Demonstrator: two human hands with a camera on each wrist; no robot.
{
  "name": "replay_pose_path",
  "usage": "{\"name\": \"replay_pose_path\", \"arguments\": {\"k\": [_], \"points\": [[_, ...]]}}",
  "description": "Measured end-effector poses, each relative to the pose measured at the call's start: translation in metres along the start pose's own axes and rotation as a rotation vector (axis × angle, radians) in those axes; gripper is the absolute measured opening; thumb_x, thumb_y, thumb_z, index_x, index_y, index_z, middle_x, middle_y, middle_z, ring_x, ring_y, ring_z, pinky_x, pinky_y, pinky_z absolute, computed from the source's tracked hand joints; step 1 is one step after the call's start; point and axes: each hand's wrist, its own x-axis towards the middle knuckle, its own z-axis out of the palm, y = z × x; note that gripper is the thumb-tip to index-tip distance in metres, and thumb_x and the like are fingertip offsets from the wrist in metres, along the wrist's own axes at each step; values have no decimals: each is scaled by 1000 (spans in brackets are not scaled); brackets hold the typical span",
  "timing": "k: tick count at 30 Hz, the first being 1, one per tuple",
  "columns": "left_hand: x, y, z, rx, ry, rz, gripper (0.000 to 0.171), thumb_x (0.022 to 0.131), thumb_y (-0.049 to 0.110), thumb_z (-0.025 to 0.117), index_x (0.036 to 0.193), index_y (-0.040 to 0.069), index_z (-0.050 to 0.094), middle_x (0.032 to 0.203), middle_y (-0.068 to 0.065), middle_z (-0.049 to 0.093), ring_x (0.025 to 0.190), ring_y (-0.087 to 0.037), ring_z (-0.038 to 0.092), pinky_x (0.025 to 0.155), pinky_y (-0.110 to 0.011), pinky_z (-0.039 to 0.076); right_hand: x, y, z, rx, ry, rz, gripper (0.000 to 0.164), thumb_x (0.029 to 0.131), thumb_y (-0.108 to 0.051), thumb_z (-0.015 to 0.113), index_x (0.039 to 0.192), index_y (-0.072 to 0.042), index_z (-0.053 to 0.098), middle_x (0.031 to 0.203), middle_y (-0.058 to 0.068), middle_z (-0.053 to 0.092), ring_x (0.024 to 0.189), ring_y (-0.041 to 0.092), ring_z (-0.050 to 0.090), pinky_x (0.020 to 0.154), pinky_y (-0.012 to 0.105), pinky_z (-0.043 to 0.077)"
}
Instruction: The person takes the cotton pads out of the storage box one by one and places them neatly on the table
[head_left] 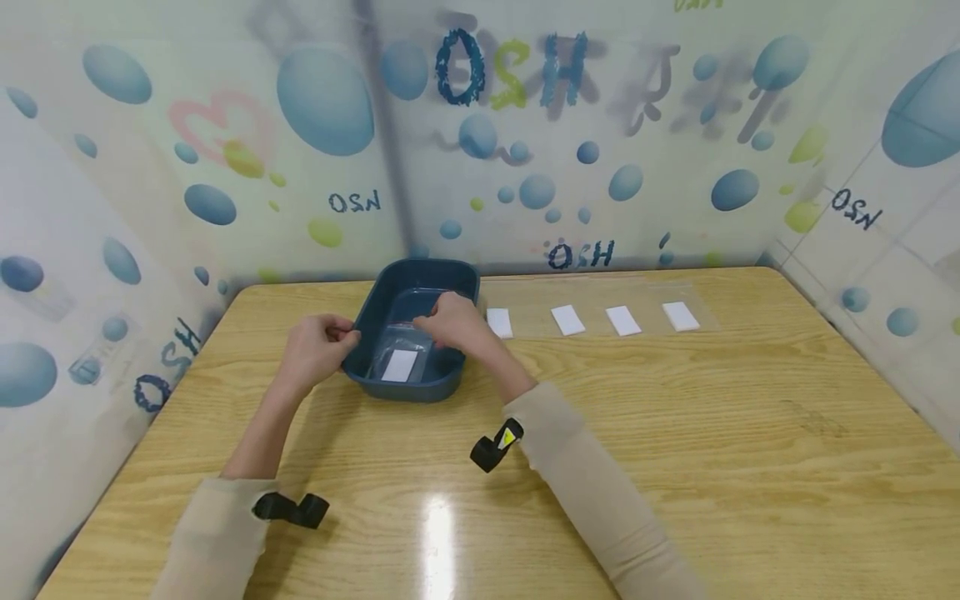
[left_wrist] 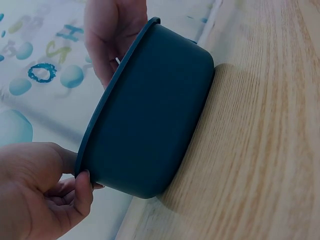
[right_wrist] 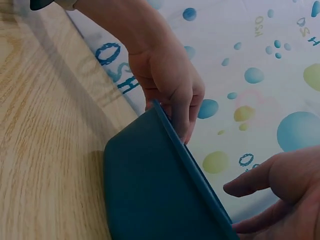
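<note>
A dark blue plastic basin (head_left: 414,392) stands near the table's back edge. My left hand (head_left: 318,350) pinches its left rim between thumb and fingers. Inside lies a clear zip bag (head_left: 408,337) with a red line along its top and a white card (head_left: 400,365) in it. Over the basin reaches my right hand (head_left: 453,321), close to the bag's red-lined edge. In the right wrist view, thumb and fingers of the right hand (right_wrist: 280,195) are spread apart; the rim hides some fingertips. The left hand (right_wrist: 172,95) is at the far rim there.
Right of the basin, several clear bags with white cards (head_left: 567,320) lie in a row along the table's back. A printed wall covering (head_left: 517,242) rises behind the wooden table (head_left: 675,433) and on both sides. Each sleeve carries a black wrist mount (head_left: 292,508).
</note>
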Motion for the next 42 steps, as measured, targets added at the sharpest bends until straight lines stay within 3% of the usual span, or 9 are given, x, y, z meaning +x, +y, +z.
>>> {"name": "replay_pose_path", "arguments": {"k": [2, 6, 15, 21, 29, 35, 42], "points": [[0, 0, 0, 1, 0, 2, 29, 96, 8, 61, 113, -15, 65, 90, -19, 67, 64, -10, 61, 53, -24, 56, 1, 0, 4, -20, 6, -3, 35, 99, -25, 63, 71, -4, 59, 61, 5, 60, 68, 25, 70, 53, 23, 43], [1, 0, 0, -4, -1, 4, 29, 97, 8, 61, 113, -15, 65, 91, -20, 67, 65, -12, 61, 53, -24, 56, 1, -1, 13, -57, 8, -9, 31, 100, -21, 59, 73, -7, 55, 58, 2, 53, 56, 16, 59, 53, 22, 44], [0, 0, 0, -7, -10, 6, 30, 97, 8, 60, 114, -16, 64, 91, -19, 66, 68, -13, 61, 54, -25, 56, 6, -6, 27, -112, 11, 53, 34, 96, -12, 56, 63, -10, 48, 56, 2, 49, 50, 15, 52, 48, 25, 41], [0, 2, 0, -8, -12, -11, 30, 97, 9, 61, 115, -15, 64, 94, -20, 66, 71, -15, 62, 55, -24, 56, 9, -7, 34, -91, 25, 118, 36, 97, -11, 57, 63, -11, 47, 58, 3, 49, 55, 19, 59, 49, 26, 44], [0, 3, 0, -13, -5, -13, 30, 97, 9, 62, 114, -15, 64, 92, -19, 66, 69, -12, 60, 53, -23, 55, 11, -6, 37, -71, 53, 137, 36, 95, -8, 59, 61, -11, 46, 60, 4, 51, 63, 22, 69, 50, 24, 46], [0, 3, 0, -11, -6, -21, 30, 96, 9, 62, 113, -15, 64, 91, -19, 66, 68, -12, 60, 53, -23, 56, 13, -6, 39, -34, 49, 159, 31, 94, -7, 59, 64, -9, 50, 62, 6, 55, 62, 23, 69, 48, 24, 46], [-1, 3, -1, -11, -5, -14, 30, 96, 9, 62, 113, -16, 64, 91, -19, 66, 69, -13, 61, 53, -24, 56, 18, -4, 39, 25, 22, 185, 39, 92, -4, 59, 58, -12, 41, 51, 1, 42, 58, 21, 64, 45, 24, 40]]}}
